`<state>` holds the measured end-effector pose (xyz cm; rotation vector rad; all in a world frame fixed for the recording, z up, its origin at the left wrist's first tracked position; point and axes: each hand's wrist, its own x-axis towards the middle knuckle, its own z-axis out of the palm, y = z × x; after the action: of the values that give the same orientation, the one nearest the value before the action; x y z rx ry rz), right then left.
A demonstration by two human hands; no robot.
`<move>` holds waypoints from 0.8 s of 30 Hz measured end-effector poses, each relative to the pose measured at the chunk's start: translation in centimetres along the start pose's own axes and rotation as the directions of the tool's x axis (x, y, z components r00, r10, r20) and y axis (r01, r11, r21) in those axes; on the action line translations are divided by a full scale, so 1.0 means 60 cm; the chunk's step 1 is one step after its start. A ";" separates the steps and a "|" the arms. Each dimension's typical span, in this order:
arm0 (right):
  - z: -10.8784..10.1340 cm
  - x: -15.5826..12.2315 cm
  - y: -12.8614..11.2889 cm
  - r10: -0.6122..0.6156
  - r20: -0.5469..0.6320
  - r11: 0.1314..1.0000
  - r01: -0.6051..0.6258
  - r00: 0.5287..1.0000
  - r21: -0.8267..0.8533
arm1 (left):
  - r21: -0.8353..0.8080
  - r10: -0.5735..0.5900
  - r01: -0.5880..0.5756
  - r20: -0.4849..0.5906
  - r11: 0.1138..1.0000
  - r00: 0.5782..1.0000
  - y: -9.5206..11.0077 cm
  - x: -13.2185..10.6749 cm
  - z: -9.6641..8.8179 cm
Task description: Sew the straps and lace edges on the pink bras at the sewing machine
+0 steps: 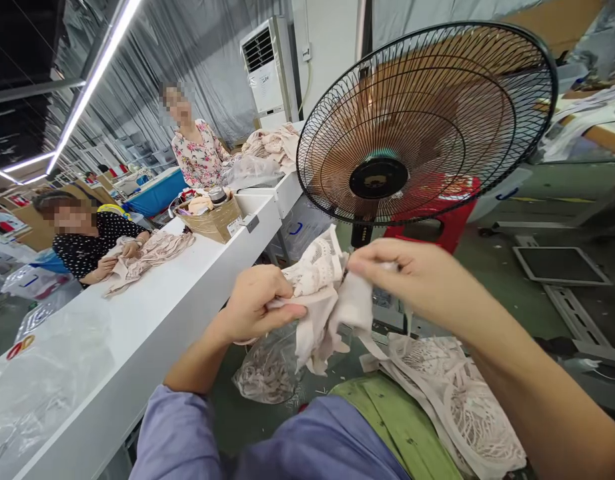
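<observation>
A beige lace bra (317, 287) hangs stretched between my two hands above my lap, its fabric folded and bunched. My left hand (260, 300) grips its left part, with the thumb pressed against the cloth. My right hand (392, 260) is closed on the other side, pinching the pale fabric near the lace. More beige lace bras (467, 400) lie over my right thigh, on green cloth (397, 420), partly behind my right forearm.
A large black fan (377, 177) stands in front, with a red stool (447, 213) behind it. The white table (197, 293) on the left bears a cardboard box (215, 220). Two people work beyond it. A clear bag of scraps (267, 380) lies below my hands.
</observation>
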<state>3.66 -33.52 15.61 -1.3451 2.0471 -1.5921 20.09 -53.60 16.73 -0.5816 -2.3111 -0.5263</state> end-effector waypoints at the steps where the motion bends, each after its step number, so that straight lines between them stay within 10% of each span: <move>1: -0.002 -0.002 0.000 0.029 -0.056 1.000 -0.029 0.998 0.006 | 0.002 -0.006 0.006 -0.003 1.000 1.000 0.000 0.000 0.000; 6: 0.011 -0.013 -0.014 -0.007 0.160 1.000 0.007 0.987 0.000 | 0.039 -0.011 0.009 0.049 0.999 0.999 -0.006 0.001 0.007; 12: -0.011 -0.016 0.037 0.200 -0.059 0.976 -0.193 0.978 0.105 | 0.005 -0.016 0.016 0.030 1.000 0.999 -0.017 0.000 0.017; 24: 0.025 -0.027 0.037 0.110 0.157 0.986 -0.128 0.981 0.108 | -0.031 -0.041 0.042 0.010 0.999 0.999 -0.016 -0.003 0.019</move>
<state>4.35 -33.30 12.58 -1.2366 1.8774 -1.4872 19.07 -53.86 15.63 -0.5528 -2.3320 -0.5809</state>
